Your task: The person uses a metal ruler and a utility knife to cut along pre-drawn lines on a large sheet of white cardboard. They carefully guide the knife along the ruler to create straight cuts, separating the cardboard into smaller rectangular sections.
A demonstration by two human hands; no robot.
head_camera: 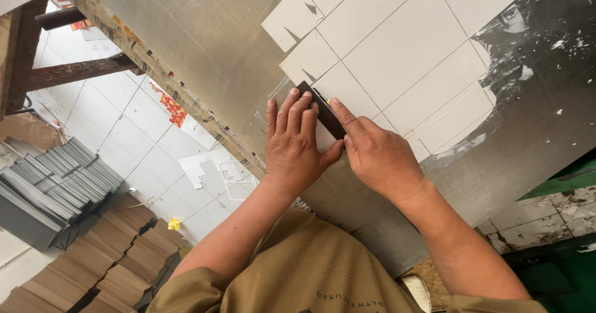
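- Your left hand [297, 146] lies flat, fingers [292, 111] pressed together on the dark strip [323, 111], gripping nothing.
- Your right hand [379, 154] pins the strip's lower edge at three o'clock of the left, forefinger extended, the rest curled.
- You look mid-press, seating the strip against the white die-cut card [397, 46].
- The card lies creased and flat on the grey metal bench [205, 27], running towards one o'clock.
- Next calls for steady, even pressure along the crease.
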